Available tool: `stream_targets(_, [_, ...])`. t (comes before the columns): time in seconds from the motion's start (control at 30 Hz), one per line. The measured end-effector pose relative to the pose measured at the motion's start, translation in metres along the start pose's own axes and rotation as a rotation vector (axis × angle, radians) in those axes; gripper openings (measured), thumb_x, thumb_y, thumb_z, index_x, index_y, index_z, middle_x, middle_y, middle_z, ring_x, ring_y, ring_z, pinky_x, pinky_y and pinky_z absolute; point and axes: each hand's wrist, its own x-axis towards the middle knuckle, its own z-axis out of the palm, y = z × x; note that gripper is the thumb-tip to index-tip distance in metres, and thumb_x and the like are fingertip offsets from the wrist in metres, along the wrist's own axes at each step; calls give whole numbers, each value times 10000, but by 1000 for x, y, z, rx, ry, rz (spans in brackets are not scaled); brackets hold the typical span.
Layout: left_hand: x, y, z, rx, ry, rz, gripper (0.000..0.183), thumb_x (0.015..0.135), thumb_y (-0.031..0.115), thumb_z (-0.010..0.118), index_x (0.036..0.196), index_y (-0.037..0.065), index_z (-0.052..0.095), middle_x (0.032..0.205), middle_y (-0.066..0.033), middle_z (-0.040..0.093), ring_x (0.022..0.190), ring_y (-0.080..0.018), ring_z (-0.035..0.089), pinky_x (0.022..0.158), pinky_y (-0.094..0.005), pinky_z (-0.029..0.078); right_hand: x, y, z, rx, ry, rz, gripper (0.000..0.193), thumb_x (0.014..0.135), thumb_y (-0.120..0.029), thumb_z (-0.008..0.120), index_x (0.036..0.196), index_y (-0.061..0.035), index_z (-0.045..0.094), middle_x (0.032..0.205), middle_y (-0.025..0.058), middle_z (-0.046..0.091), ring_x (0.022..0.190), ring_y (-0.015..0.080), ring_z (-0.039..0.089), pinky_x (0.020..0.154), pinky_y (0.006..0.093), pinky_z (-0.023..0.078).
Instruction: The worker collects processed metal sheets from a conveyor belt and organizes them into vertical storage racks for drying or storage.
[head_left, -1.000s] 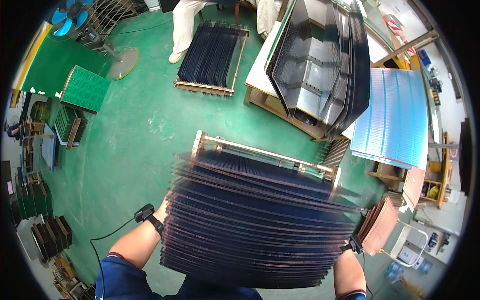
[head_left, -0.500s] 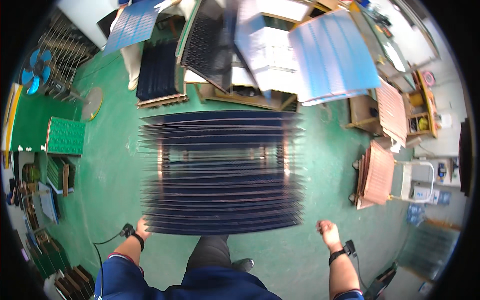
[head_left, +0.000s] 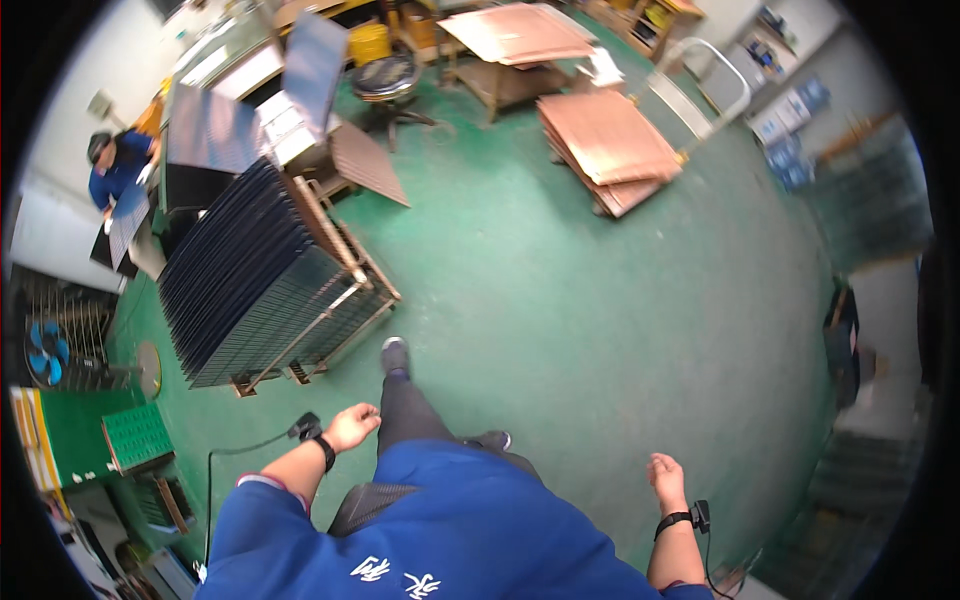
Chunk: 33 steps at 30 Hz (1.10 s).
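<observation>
I see the panel rack [head_left: 361, 276] standing on the green floor [head_left: 560, 330], filled with a close row of dark panels [head_left: 240, 262]. I make out the left hand [head_left: 352, 427] near the rack's close end but apart from it, loosely open with bent fingers; the right hand [head_left: 668, 482], also loosely open, hangs well to the rack's right. Farther off, right of the rack, I have stacked copper-coloured sheets [head_left: 610, 138] in view.

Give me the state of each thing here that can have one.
Left hand: loosely open, nothing visible held.
Right hand: loosely open, nothing visible held.
Dark panels: racked on edge, side by side.
Lower copper-coloured stack: flat, edges uneven.
Stool: upright, unoccupied.
Fan: upright; spinning unclear.
</observation>
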Motion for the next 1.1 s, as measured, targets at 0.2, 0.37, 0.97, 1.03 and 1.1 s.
stream_targets(0.2, [45,192,64,456,-74,155,491,867,419,577,1176,43,642,1125,-197,674,1093,-339,624,944,-415,484,-51,117,-108,363,258,106,241,962,-168,553,1169,-76,636,943,31,683,733,108,603,637,250,477])
stream_targets(0.37, [135,328,170,709,-275,302,510,859,450,583,1216,89,629,1131,-171,678,1100,-315,627,949,-408,489,-60,253,-142,17,500,-17,239,885,-131,619,1082,-6,668,919,105,692,825,185,654,774,330,526])
stream_targets(0.97, [-15,831,730,1279,-1773,393,200,954,146,532,1141,87,570,1001,36,538,950,-76,476,884,-265,416,-134,242,-339,1203,360,2,395,988,-323,565,1197,10,605,1090,149,664,973,221,626,856,360,494])
stream_targets(1.03, [-38,862,766,1321,-1796,415,197,944,124,525,1132,79,562,991,35,521,954,-79,468,888,-268,413,-122,280,-380,1154,284,18,392,988,-309,564,1195,22,603,1097,151,663,970,217,627,854,364,499])
stream_targets(1.1, [-53,889,808,1340,-1814,456,195,934,101,518,1123,72,554,980,34,505,958,-81,459,891,-272,410,-111,314,-436,1085,228,-56,360,982,-273,558,1172,26,617,1094,155,668,969,213,634,851,372,507])
